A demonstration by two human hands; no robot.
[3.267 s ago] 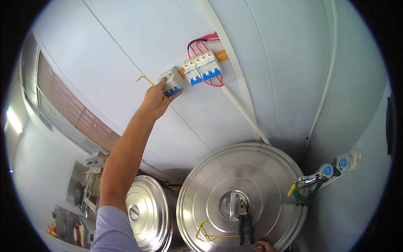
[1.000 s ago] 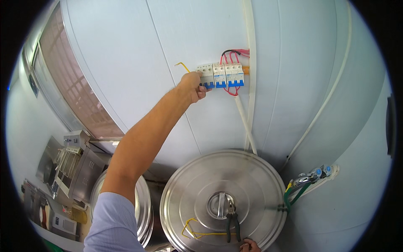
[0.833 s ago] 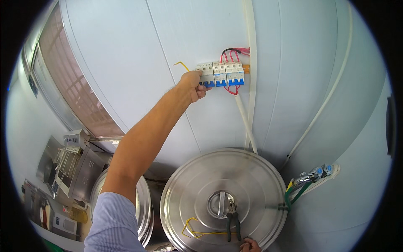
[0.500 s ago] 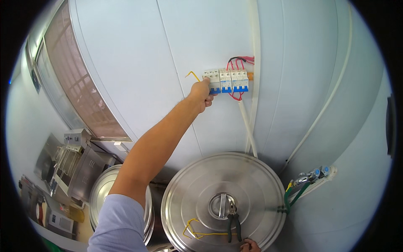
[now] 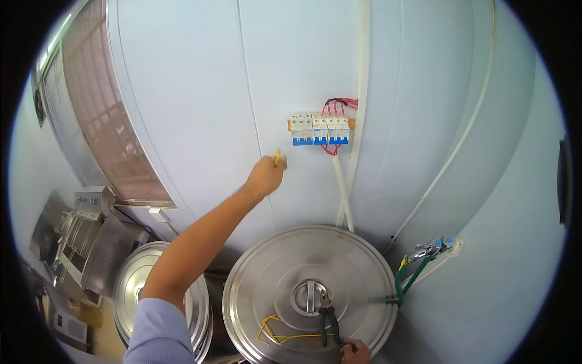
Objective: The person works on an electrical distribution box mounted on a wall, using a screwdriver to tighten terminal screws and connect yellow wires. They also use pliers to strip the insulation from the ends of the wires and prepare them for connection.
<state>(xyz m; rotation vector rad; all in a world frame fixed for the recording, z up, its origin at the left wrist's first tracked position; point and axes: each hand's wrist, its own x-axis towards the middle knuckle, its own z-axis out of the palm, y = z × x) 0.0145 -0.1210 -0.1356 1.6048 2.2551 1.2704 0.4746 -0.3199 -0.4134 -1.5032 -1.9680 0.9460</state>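
My left hand (image 5: 265,176) is raised in front of the wall, its fingers pinched round a short piece of yellow wire (image 5: 277,157). It is apart from a row of white circuit breakers (image 5: 301,127) with blue switches, above and to its right. Red wires (image 5: 334,106) run into the breakers at the right; the left one has none. Low in view, my right hand (image 5: 356,352) rests at the edge of a large steel lid (image 5: 254,279), fingers curled; what they hold, if anything, is hidden. Beside it lie black-handled pliers (image 5: 329,321) and a bent yellow wire (image 5: 294,336).
A smaller round steel lid (image 5: 129,285) is at the left, beyond it steel kitchen equipment (image 5: 109,255). Taps (image 5: 433,246) with green hoses (image 5: 400,285) jut from the wall at right. White cable trunking (image 5: 362,60) runs down the wall.
My left hand has left the left breaker and come down and left, keeping the yellow wire. The whole view has shifted slightly. My right hand stays by the pliers.
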